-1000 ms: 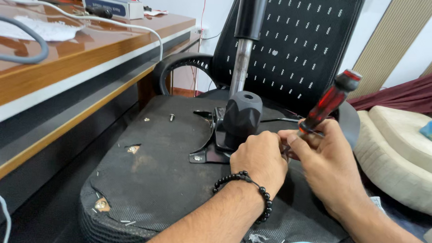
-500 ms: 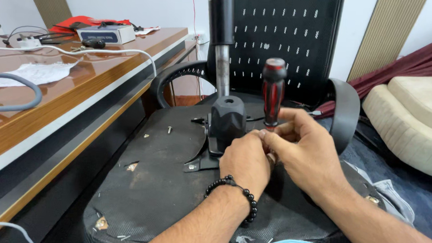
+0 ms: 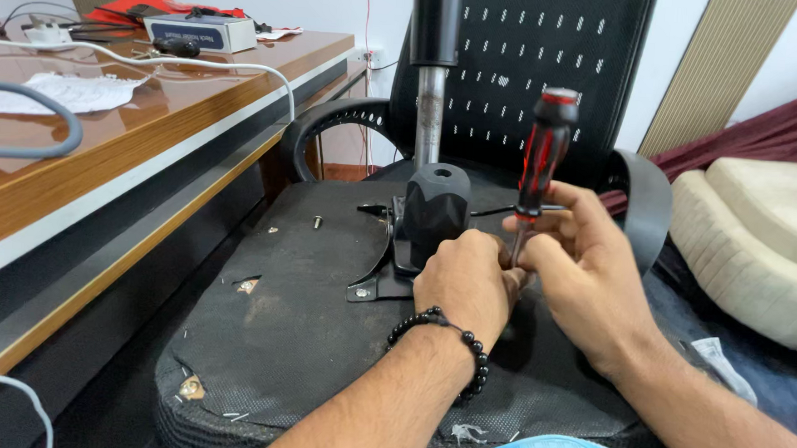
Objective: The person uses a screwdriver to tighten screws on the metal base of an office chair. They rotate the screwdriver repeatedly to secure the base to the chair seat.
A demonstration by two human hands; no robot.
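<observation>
An office chair lies upside down, its black fabric seat underside (image 3: 321,320) facing up. A black metal mechanism plate (image 3: 387,269) with a black cone housing (image 3: 436,203) and a chrome gas cylinder (image 3: 429,112) rises from it. My right hand (image 3: 587,270) grips a red and black screwdriver (image 3: 543,150), held nearly upright with its tip down at the plate. My left hand (image 3: 468,287), with a black bead bracelet on the wrist, is curled around the screwdriver's lower shaft beside the housing. The tip itself is hidden by my fingers.
A loose screw (image 3: 317,221) lies on the seat underside to the left. A wooden desk (image 3: 148,138) with cables, paper and a small box stands close on the left. The perforated chair back (image 3: 552,68) and armrests are behind. A cream cushion (image 3: 761,243) sits at right.
The screwdriver went from tilted right to nearly upright over the plate. My left hand stayed curled at the shaft, and the view shifted closer.
</observation>
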